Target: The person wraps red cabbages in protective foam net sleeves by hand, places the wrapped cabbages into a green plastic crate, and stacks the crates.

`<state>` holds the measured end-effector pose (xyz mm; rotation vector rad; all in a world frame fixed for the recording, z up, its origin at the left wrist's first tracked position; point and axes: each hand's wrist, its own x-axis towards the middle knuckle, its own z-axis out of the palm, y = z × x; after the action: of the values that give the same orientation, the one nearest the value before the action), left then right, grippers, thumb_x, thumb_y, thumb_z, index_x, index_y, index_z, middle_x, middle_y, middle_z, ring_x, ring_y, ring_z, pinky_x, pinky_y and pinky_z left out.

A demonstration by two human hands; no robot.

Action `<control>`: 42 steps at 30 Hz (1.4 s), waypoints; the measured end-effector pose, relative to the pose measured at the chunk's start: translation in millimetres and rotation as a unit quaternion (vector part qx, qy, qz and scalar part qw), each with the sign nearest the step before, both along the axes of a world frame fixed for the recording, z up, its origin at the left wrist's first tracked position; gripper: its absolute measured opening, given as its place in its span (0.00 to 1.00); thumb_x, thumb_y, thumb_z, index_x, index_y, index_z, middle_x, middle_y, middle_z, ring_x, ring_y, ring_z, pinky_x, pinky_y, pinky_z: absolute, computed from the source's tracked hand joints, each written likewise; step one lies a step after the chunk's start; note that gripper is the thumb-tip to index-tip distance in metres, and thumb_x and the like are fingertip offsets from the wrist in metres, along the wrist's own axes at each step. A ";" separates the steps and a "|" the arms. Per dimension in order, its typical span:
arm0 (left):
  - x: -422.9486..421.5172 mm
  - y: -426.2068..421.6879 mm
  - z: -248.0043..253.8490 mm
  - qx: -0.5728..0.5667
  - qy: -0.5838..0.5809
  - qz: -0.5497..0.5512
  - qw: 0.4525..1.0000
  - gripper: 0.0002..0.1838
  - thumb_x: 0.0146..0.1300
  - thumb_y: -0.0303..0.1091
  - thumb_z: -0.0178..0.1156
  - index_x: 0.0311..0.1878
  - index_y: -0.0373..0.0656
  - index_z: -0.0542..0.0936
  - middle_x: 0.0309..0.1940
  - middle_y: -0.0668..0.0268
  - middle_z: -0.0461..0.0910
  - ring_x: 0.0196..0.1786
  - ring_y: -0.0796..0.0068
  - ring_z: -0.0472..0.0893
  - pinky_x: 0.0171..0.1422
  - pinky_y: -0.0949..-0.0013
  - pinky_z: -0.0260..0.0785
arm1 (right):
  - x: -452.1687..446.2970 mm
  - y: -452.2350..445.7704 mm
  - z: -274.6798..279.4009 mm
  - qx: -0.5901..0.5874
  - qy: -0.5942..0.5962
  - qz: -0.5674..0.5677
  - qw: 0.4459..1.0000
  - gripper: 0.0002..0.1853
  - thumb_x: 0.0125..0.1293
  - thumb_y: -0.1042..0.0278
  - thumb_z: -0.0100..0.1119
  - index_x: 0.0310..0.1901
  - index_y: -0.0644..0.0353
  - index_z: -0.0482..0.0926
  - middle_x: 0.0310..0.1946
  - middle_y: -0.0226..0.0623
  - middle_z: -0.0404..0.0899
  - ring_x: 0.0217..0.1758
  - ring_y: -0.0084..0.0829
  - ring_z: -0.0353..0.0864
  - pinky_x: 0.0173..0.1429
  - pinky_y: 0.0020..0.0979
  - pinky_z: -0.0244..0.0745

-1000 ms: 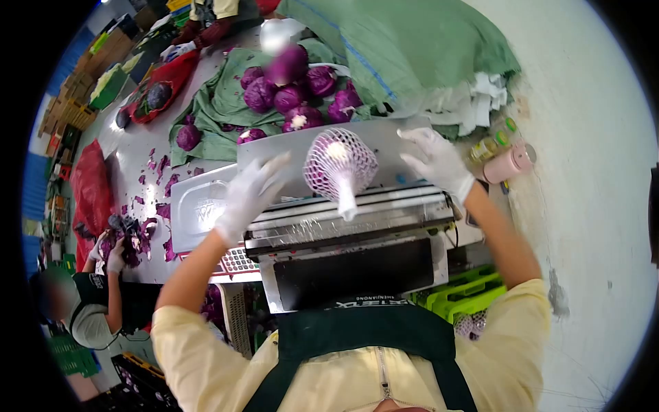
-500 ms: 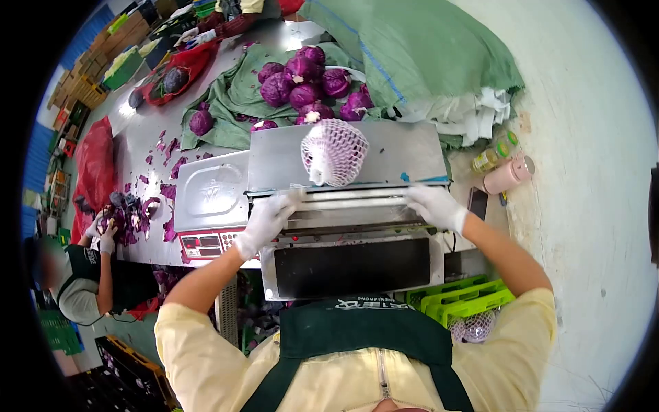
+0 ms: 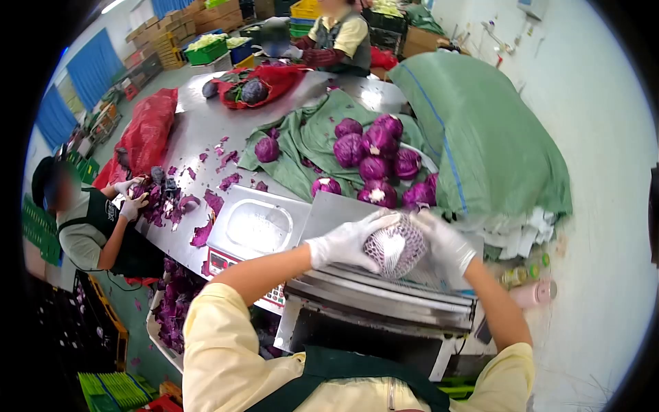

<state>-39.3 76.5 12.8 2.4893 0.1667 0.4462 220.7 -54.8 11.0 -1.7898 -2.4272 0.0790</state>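
A red cabbage in a white foam net point(image 3: 395, 251) sits over the metal top of a wrapping machine point(image 3: 384, 294). My left hand point(image 3: 349, 242), in a white glove, curls round its left side. On its right side my gloved right hand point(image 3: 445, 242) presses against it, a little blurred. The cabbage is held between both hands. Beside the machine to the left stands a scale point(image 3: 255, 223) with a metal pan. Several bare red cabbages point(image 3: 378, 140) are piled on a green cloth just beyond the machine.
A big green sack point(image 3: 491, 134) rises at the right. A pink bottle point(image 3: 534, 294) and a jar point(image 3: 513, 277) stand by the wall. Cabbage scraps point(image 3: 200, 233) litter the table at left. One co-worker point(image 3: 93, 220) trims there; another point(image 3: 336, 41) stands at the back.
My hands have left the front bar of the machine and taken hold of the netted cabbage from both sides. The view has turned and tilted up, showing more of the room.
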 end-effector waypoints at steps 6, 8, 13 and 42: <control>24.9 -4.0 -13.9 -0.561 -0.021 -0.007 0.828 0.47 0.58 0.64 0.60 0.71 0.43 0.59 0.63 0.57 0.71 0.65 0.60 0.72 0.69 0.60 0.64 | -37.2 -22.6 22.5 -0.195 0.589 -0.134 0.773 0.46 0.49 0.82 0.66 0.71 0.58 0.56 0.63 0.37 0.69 0.62 0.30 0.71 0.69 0.32 0.65; 0.6 -37.5 22.3 -0.596 0.046 -0.010 0.802 0.47 0.59 0.68 0.55 0.71 0.42 0.60 0.63 0.58 0.71 0.65 0.59 0.72 0.69 0.59 0.64 | -38.6 -50.2 36.7 -0.305 0.566 -0.118 0.757 0.50 0.42 0.82 0.72 0.69 0.59 0.56 0.63 0.35 0.68 0.64 0.29 0.69 0.70 0.33 0.66; -54.3 -122.2 10.2 -0.832 0.311 -0.053 0.456 0.48 0.59 0.77 0.40 0.68 0.45 0.66 0.62 0.56 0.73 0.63 0.61 0.74 0.67 0.57 0.67 | -92.4 -175.4 10.5 -0.482 0.773 -0.241 0.335 0.39 0.54 0.78 0.57 0.70 0.61 0.56 0.60 0.42 0.71 0.59 0.39 0.76 0.60 0.45 0.77; -197.5 -252.2 -33.2 -0.716 -0.053 0.483 0.500 0.10 0.66 0.36 0.50 0.31 0.48 0.77 0.20 0.71 0.73 0.17 0.80 0.66 0.20 0.74 0.55 | -175.9 -314.9 -37.7 -0.154 0.621 -0.497 0.585 0.21 0.72 0.55 0.49 0.25 0.58 0.78 0.13 0.22 0.64 0.14 0.14 0.57 0.18 0.20 0.51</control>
<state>-236.9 -175.7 -20.4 0.4724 1.2899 0.5115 44.8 -369.6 -26.7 -1.8222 -0.3273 1.1722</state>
